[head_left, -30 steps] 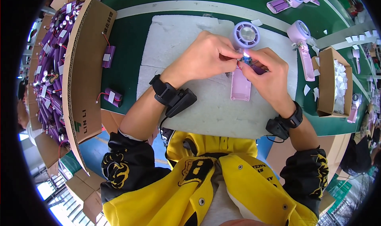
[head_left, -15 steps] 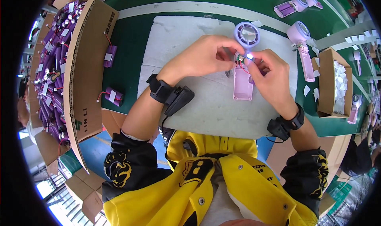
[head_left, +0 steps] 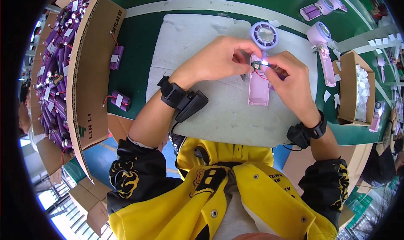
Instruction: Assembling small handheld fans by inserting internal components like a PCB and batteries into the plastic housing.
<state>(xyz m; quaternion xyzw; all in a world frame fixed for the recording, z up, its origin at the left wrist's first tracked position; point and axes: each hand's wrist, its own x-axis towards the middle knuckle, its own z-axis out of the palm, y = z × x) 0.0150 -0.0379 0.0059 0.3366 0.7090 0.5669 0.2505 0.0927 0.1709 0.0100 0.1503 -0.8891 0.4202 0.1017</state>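
Note:
A lilac handheld fan (head_left: 266, 35) lies on the pale mat, its round head away from me and its opened pink handle shell (head_left: 259, 94) toward me. Over the top of that shell, a small green circuit board (head_left: 256, 65) with a bright white light is pinched at its right end by my right hand (head_left: 292, 78). My left hand (head_left: 221, 60) curls in from the other side, its thumb and index finger closed at the board's left edge. Red and dark wires (head_left: 261, 75) loop down from the board into the shell. Something purple under my right fingers is mostly hidden.
At the left stands a tall cardboard box (head_left: 94, 71) heaped with purple battery packs (head_left: 54, 71); a loose pack (head_left: 120, 101) lies beside it. To the right are another opened fan (head_left: 324, 50) and a small carton (head_left: 347, 88) of white pieces. More fans (head_left: 317, 9) lie at the far right.
The circuit board has turned slightly between my fingers, and more of its face shows. Both hands stay at nearly the same place. The whole view has shifted a little.

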